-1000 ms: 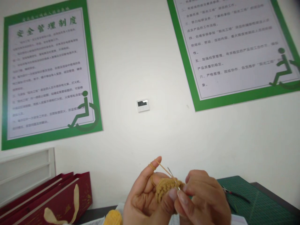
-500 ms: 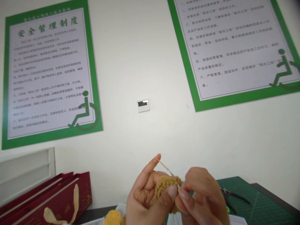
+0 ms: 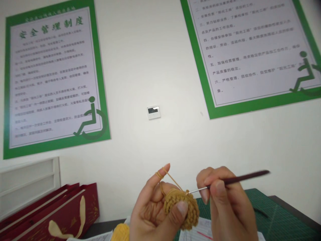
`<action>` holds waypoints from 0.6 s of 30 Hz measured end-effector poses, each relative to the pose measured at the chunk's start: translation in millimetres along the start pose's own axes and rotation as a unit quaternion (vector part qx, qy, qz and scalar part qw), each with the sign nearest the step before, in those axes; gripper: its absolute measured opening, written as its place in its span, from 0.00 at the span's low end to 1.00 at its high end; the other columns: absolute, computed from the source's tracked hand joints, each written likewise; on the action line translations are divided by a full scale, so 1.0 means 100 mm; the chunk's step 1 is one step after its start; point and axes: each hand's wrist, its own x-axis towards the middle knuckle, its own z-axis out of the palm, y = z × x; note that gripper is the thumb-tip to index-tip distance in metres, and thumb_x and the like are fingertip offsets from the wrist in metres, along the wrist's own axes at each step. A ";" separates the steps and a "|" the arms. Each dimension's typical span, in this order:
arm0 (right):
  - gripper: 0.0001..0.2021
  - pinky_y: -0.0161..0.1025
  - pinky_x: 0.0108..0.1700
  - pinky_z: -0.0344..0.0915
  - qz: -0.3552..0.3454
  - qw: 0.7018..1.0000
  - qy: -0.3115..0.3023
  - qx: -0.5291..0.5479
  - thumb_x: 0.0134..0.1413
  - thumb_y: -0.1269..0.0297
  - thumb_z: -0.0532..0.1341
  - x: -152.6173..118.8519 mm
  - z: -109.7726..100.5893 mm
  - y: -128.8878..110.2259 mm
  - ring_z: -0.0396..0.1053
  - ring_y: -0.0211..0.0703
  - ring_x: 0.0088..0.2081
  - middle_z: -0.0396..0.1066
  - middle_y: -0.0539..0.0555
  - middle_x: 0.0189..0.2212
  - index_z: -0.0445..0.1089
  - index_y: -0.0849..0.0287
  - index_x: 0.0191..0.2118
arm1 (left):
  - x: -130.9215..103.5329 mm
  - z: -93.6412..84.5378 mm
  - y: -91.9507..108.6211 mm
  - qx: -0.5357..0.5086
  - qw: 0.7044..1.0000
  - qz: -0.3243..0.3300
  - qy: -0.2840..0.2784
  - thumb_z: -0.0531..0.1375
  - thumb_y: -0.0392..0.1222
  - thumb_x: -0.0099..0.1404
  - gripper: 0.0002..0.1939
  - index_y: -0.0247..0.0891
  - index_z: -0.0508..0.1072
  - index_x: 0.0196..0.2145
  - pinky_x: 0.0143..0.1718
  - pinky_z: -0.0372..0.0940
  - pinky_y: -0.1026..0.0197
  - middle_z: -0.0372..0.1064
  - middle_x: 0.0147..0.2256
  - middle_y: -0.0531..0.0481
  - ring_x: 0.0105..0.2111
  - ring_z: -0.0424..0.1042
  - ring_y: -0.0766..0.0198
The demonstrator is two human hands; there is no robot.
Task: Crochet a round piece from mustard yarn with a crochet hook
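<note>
My left hand (image 3: pixel 157 207) pinches a round tan crocheted piece (image 3: pixel 184 209) between thumb and fingers, its raised index finger wrapped with tan yarn (image 3: pixel 173 179) that runs down to the piece. In my right hand (image 3: pixel 228 201) is a crochet hook (image 3: pixel 247 176) with a dark red handle, held near its metal shaft. The hook's tip meets the top edge of the piece. Below and left of my left hand lies a yellow yarn ball (image 3: pixel 120 232), partly cut off by the frame.
Red gift bags (image 3: pixel 67 217) with cream ribbon handles stand at the lower left. A green cutting mat (image 3: pixel 278 217) lies at the right, with printed papers (image 3: pixel 198 227) beneath my hands. Two green-framed posters (image 3: pixel 56 77) and a small white wall panel (image 3: pixel 153 113) are on the wall.
My right hand has moved right and turned, so the dark handle now points right. The crocheted piece shows more fully. The pliers on the mat are now mostly hidden.
</note>
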 end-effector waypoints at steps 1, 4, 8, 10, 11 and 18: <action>0.14 0.36 0.29 0.55 0.073 0.996 -0.009 0.042 0.68 0.55 0.55 0.01 0.01 0.00 0.57 0.36 0.26 0.61 0.46 0.23 0.68 0.55 0.32 | 0.01 -0.02 0.00 -0.002 1.000 -0.010 -0.009 0.75 0.36 0.50 0.29 0.48 0.79 0.50 0.27 0.68 0.65 0.76 0.27 0.50 0.26 0.74 0.64; 0.18 0.36 0.30 0.54 0.255 0.951 -0.057 0.163 0.63 0.50 0.60 0.03 0.06 0.01 0.55 0.36 0.26 0.61 0.46 0.23 0.64 0.57 0.27 | 0.01 -0.04 0.02 -0.006 0.999 -0.028 -0.023 0.75 0.37 0.49 0.27 0.47 0.81 0.48 0.28 0.68 0.64 0.76 0.27 0.49 0.27 0.74 0.64; 0.17 0.36 0.32 0.57 0.256 0.941 -0.059 0.212 0.57 0.53 0.66 0.00 0.10 0.08 0.57 0.36 0.27 0.62 0.46 0.24 0.63 0.56 0.27 | 0.00 -0.03 0.01 0.006 1.000 -0.019 -0.018 0.75 0.37 0.51 0.26 0.45 0.81 0.48 0.30 0.67 0.66 0.76 0.28 0.49 0.29 0.74 0.65; 0.12 0.35 0.34 0.60 0.183 0.967 -0.051 0.172 0.58 0.54 0.66 -0.01 0.10 0.12 0.61 0.37 0.30 0.65 0.47 0.27 0.68 0.55 0.31 | 0.00 -0.02 0.00 0.007 1.000 -0.014 -0.014 0.75 0.38 0.51 0.25 0.45 0.81 0.48 0.29 0.67 0.67 0.75 0.28 0.50 0.27 0.72 0.67; 0.10 0.35 0.35 0.62 0.141 0.978 -0.053 0.147 0.58 0.55 0.66 -0.01 0.10 0.15 0.64 0.37 0.32 0.67 0.48 0.30 0.70 0.54 0.32 | 0.00 -0.01 -0.01 0.006 1.000 -0.010 -0.010 0.75 0.38 0.51 0.25 0.45 0.81 0.48 0.29 0.67 0.67 0.74 0.28 0.50 0.27 0.72 0.67; 0.03 0.37 0.36 0.70 -0.064 0.992 -0.091 0.055 0.63 0.65 0.62 -0.02 0.08 0.21 0.71 0.39 0.35 0.71 0.50 0.33 0.73 0.51 0.41 | -0.02 0.06 0.03 0.002 1.000 -0.002 0.027 0.75 0.39 0.51 0.25 0.48 0.81 0.48 0.28 0.66 0.68 0.76 0.32 0.50 0.27 0.72 0.68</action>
